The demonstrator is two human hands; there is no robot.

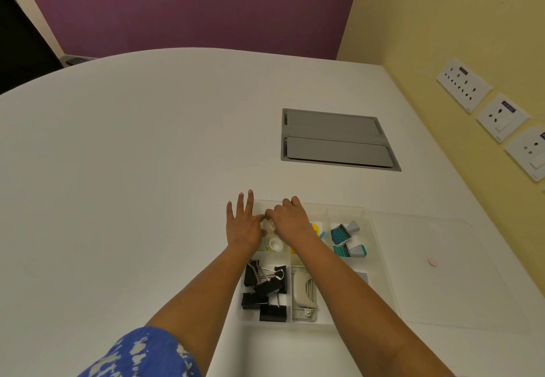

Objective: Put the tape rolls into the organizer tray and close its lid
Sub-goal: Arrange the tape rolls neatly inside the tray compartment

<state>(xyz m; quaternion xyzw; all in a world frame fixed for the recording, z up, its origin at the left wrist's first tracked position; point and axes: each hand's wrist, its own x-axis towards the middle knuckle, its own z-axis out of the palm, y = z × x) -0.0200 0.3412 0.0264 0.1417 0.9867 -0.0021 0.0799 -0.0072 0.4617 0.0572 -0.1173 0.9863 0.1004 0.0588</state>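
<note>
A clear plastic organizer tray [365,214] lies on the white table, its clear lid [442,258] flat on the table to its right. Both hands hover over the tray's far left compartment. My left hand [243,223] has its fingers spread at the tray's left rim, thumb and forefinger touching a small clear tape roll [269,226]. My right hand [290,217] is curled over the same roll, pinching it. Another clear tape roll [274,244] lies in that compartment just nearer to me.
Other compartments hold black binder clips [265,288], a grey stapler [303,294], teal stamps [345,238] and coloured sticky tabs [315,229]. A grey cable hatch [336,140] sits in the table beyond. Wall sockets [501,117] line the yellow wall at right.
</note>
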